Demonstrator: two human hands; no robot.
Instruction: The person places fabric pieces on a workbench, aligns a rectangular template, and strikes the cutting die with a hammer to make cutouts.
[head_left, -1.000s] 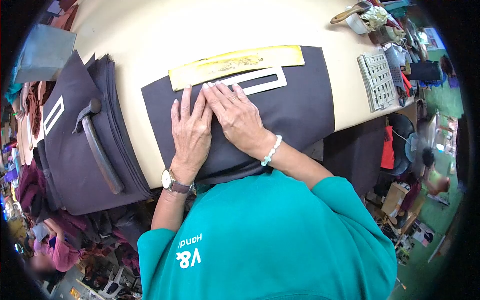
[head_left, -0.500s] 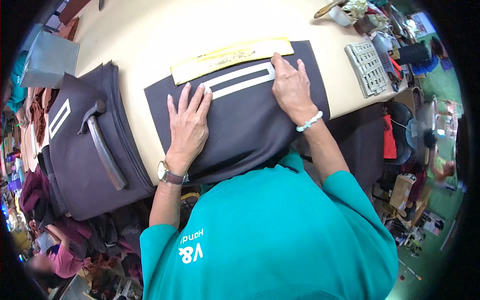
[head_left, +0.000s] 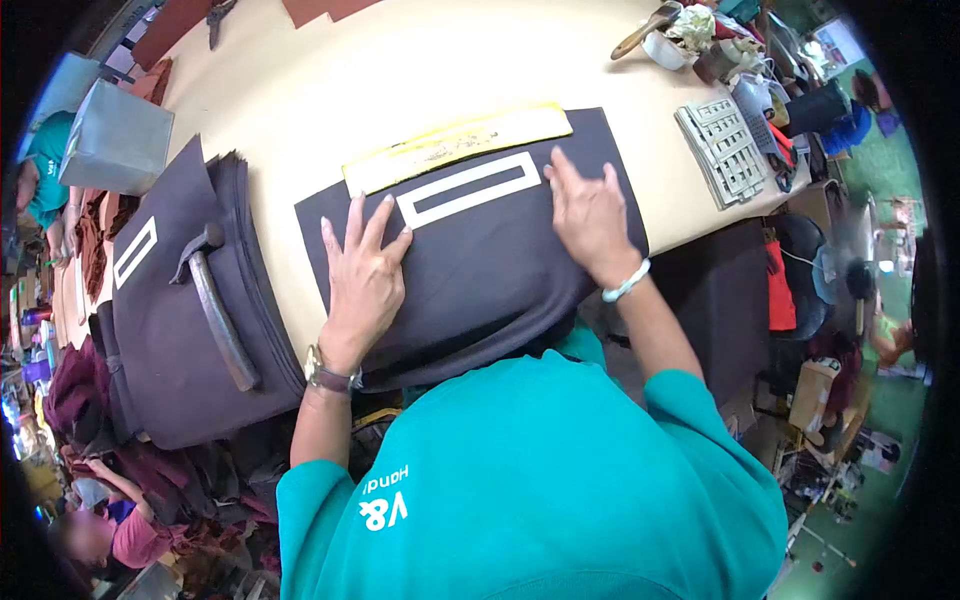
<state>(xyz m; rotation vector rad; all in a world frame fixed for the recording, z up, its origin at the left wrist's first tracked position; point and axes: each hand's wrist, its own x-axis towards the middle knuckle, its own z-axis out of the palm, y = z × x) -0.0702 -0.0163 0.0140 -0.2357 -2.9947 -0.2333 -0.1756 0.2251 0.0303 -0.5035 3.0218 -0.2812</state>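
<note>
A dark sheet (head_left: 480, 260) lies on the pale table, its near part bulging at the front edge. On it rests a white rectangular frame (head_left: 470, 190), just below a yellow strip (head_left: 455, 148) along the sheet's far edge. My left hand (head_left: 362, 285) lies with fingers spread on the sheet, fingertips near the frame's left end. To the right of the frame, my right hand (head_left: 592, 215) is over the sheet with fingers apart, slightly blurred, holding nothing.
Left, a hammer (head_left: 222, 315) and another white frame (head_left: 135, 252) rest on stacked dark sheets (head_left: 180, 370). Beyond stands a metal box (head_left: 118, 137). Right are a stack of slotted plates (head_left: 722, 150) and a brush (head_left: 645, 30). Other people are at the left.
My right hand has moved from beside my left hand, along the white frame, to past its right end. My left hand has shifted slightly left, and the whole frame shows now.
</note>
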